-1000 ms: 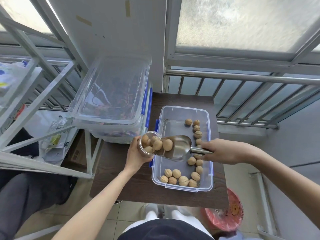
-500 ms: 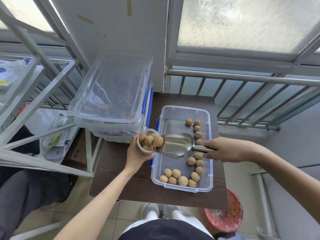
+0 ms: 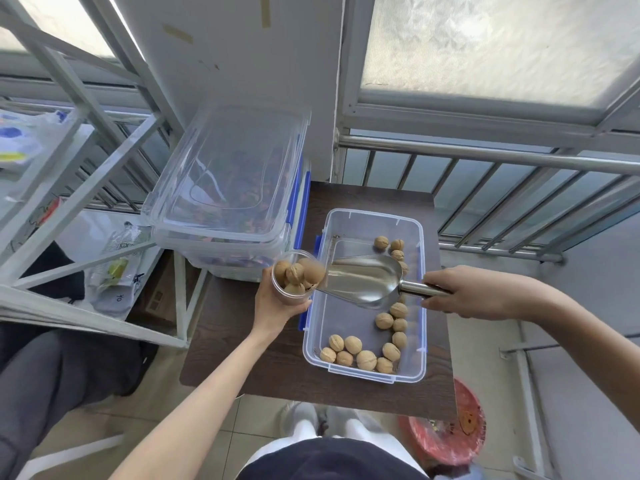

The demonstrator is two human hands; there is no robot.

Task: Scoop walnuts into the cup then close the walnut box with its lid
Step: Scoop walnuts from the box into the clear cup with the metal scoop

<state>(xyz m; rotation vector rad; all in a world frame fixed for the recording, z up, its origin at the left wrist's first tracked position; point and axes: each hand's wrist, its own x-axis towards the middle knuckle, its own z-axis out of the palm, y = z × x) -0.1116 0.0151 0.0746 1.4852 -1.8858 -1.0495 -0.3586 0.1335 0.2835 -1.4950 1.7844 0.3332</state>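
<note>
My left hand [image 3: 273,304] grips a clear cup [image 3: 294,277] filled with several walnuts, held tilted just left of the walnut box [image 3: 420,299]. My right hand [image 3: 471,292] holds the handle of a metal scoop [image 3: 363,277], whose bowl is empty and whose tip touches the cup's rim. The clear box with blue clips sits on a dark wooden table [image 3: 242,341]. Several loose walnuts [image 3: 356,353] lie along its right side and near end. A clear lid [image 3: 228,168] rests on stacked bins to the left.
Stacked clear storage bins [image 3: 221,247] stand at the table's far left corner. A white metal rack [image 3: 86,202] with bags fills the left. A metal railing [image 3: 502,161] runs behind the table. A red bucket [image 3: 446,431] sits on the floor at the right.
The walnuts that lay in the scoop have slid into the cup, leaving the scoop empty. The cup and scoop have stayed together at the box's left edge.
</note>
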